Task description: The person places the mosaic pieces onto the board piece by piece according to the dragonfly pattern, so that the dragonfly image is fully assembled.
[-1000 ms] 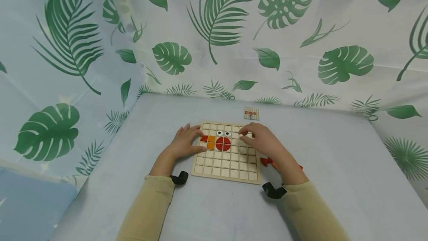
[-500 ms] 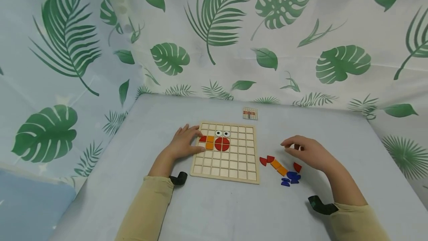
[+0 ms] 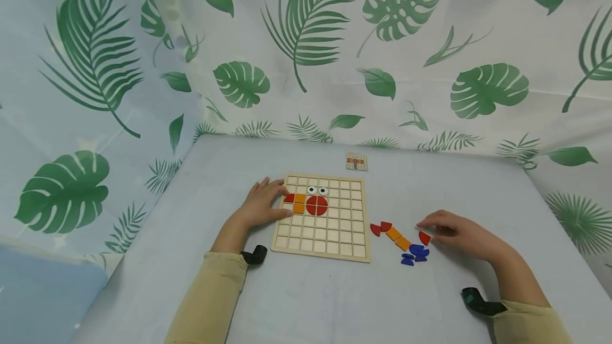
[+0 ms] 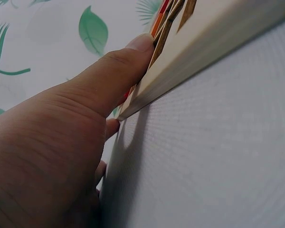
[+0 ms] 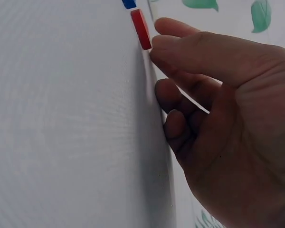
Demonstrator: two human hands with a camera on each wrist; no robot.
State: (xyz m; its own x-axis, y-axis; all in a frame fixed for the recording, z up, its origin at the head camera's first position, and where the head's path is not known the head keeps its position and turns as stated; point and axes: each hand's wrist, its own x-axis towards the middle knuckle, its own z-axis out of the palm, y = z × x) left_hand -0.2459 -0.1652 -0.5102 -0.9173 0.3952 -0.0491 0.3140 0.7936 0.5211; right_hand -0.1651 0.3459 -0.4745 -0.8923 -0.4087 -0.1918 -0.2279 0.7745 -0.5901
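Note:
A square wooden grid board lies on the table. On it sit two eye tiles, a red circle of quarter pieces, two orange squares and a red piece. My left hand rests at the board's left side. In the left wrist view its straight thumb touches the rim. My right hand is low over the table, right of the board. Its thumb and index finger stand slightly apart beside a loose red quarter piece, which in the right wrist view lies right at the fingertips.
Between board and right hand lie two red quarter pieces, two orange squares and several blue pieces. A small pattern card lies behind the board. A leaf-print curtain closes off the table's back and left.
My right hand has left the board's right part, swung right, and come down beside the loose red quarter piece. The left hand stays at the board's left side.

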